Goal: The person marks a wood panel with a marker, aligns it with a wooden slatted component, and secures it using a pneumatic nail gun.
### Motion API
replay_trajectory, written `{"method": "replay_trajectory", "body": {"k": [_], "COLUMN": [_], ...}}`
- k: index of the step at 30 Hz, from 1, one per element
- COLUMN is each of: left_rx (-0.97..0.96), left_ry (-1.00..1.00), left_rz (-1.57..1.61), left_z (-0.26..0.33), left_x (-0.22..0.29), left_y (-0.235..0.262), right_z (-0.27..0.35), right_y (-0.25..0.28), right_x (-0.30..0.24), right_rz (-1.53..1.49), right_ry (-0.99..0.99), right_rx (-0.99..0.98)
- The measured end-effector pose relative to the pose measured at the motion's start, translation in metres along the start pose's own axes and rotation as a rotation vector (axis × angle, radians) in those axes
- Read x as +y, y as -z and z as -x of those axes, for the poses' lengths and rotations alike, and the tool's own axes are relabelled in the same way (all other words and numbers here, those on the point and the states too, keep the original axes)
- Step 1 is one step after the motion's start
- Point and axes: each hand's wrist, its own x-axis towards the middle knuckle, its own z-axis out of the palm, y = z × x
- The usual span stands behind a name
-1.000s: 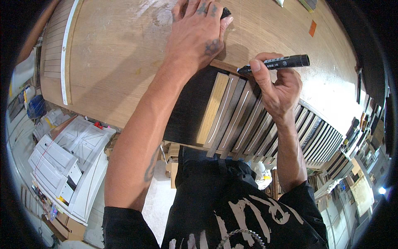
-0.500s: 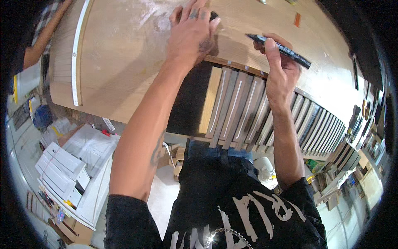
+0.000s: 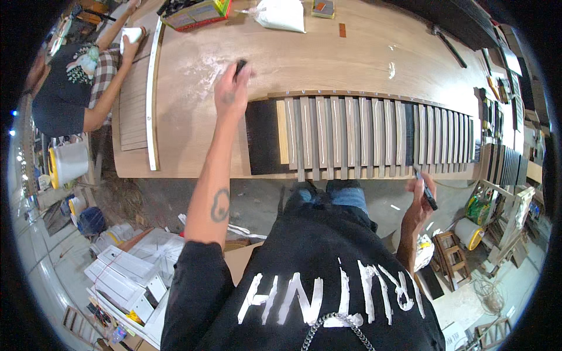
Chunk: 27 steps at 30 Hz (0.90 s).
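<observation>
The left hand (image 3: 231,93) is clamped on a small black block (image 3: 240,65) at eleven o'clock on the wooden desk (image 3: 351,58). The right hand (image 3: 417,205) grips a light, stiff black marker (image 3: 426,190) mid-barrel at four o'clock.

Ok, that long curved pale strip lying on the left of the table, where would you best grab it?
Probably near the middle of the pale curved strip, pinching its two long edges from above. It lies flat, long and thin on the table, so an end grip would likely let it sag. The left hand is nearest.
</observation>
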Motion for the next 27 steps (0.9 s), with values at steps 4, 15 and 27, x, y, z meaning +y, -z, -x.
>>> {"method": "replay_trajectory", "body": {"k": [4,15,27], "left_rx": [-0.194,-0.560,-0.683], "left_ry": [0.125,0.120,0.052], "left_rz": [0.085,0.095,0.444], "left_z": [0.097,0.293,0.307], "left_x": [0.038,0.118,0.240], "left_y": [0.013,-0.068,-0.169], "right_z": [0.029,0.015,0.029], "right_y": [0.017,0.036,0.171], "right_x": [0.010,-0.022,-0.030], "right_rz": [-0.089,-0.239,-0.717], "right_ry": [-0.144,0.114,-0.099], "right_rx": [0.004,-0.186,-0.301]}}
